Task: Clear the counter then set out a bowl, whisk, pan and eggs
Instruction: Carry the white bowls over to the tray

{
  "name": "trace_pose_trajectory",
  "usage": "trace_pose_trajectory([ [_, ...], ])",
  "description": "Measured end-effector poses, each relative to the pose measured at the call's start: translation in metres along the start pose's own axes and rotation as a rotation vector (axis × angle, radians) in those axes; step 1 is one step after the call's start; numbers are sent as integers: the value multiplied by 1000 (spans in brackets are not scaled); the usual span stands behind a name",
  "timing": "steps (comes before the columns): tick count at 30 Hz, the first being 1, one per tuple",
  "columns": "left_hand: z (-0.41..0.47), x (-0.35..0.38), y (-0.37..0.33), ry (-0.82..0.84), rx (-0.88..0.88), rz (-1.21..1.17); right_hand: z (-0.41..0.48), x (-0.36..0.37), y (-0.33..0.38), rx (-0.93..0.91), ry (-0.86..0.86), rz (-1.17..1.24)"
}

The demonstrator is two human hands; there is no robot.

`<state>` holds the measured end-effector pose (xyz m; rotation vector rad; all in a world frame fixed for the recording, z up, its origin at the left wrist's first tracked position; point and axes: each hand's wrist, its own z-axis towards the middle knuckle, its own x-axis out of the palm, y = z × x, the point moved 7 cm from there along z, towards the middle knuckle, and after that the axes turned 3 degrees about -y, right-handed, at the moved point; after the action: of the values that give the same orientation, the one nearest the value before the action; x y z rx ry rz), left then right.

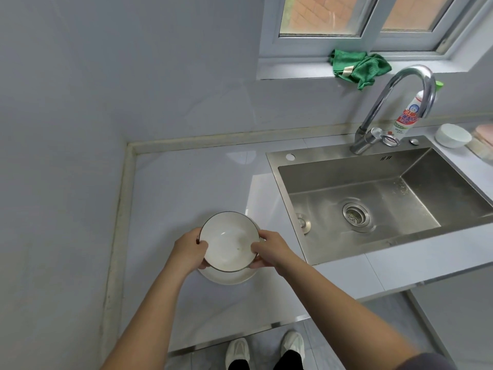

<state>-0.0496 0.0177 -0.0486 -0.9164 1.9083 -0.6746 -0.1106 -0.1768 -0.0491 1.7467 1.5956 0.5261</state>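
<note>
Pale grey glossy tabletop (186,188) in a kitchen corner, grey walls, cream sealant strip along the back and left edge. Steel sink (333,156) set into it on the right, curved chrome tap (394,102) behind, drain strainer (356,214) in the basin floor.

Bowl (228,241): white, round, thin dark rim line, glossy inside, faint smudge and a small speck on the inner wall. Looks empty. Sits front-centre of the tabletop, left of the sink, tilted slightly toward the camera. Under it a white plate (229,277), only its near edge and a sliver at the far right showing. Cannot tell whether bowl is resting on plate or lifted just off it.

Left hand (188,251) on the bowl's left side, thumb over the rim, fingers (203,264) curled under, grasping the bowl. Right hand (269,249) on the right side, thumb on the rim, fingers (255,263) wrapped beneath, also grasping the bowl. Both forearms bare.

Green cloth (360,66) bunched on the window sill. Dish soap bottle (406,116) white with red label, green cap, standing behind the tap. Small white bowl (452,136) upside down on the far right, beside it a pink and beige sponge (482,142), partly cut by frame edge. White shoes (237,353) on grey floor tiles at bottom.
</note>
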Motion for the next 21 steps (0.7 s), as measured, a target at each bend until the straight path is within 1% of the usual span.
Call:
trace_pose_trajectory([
  [6,4,4,2,12,-6,27,4,0,-6,6,-31,-30],
  [13,8,4,1,16,-2,42,4,0,-3,7,-30,-62],
  [15,10,3,4,-7,1,67,5,1,-4,18,-21,-68],
  [16,10,1,4,-45,10,109,6,1,-4,16,-19,-82],
  [17,11,-3,4,-99,25,172,5,-1,-3,-2,-35,-126],
  [19,9,-8,6,-185,31,262,5,-13,3,-87,-139,-288],
  [21,10,-6,13,-176,-32,229,5,-24,4,-145,-233,-400],
])
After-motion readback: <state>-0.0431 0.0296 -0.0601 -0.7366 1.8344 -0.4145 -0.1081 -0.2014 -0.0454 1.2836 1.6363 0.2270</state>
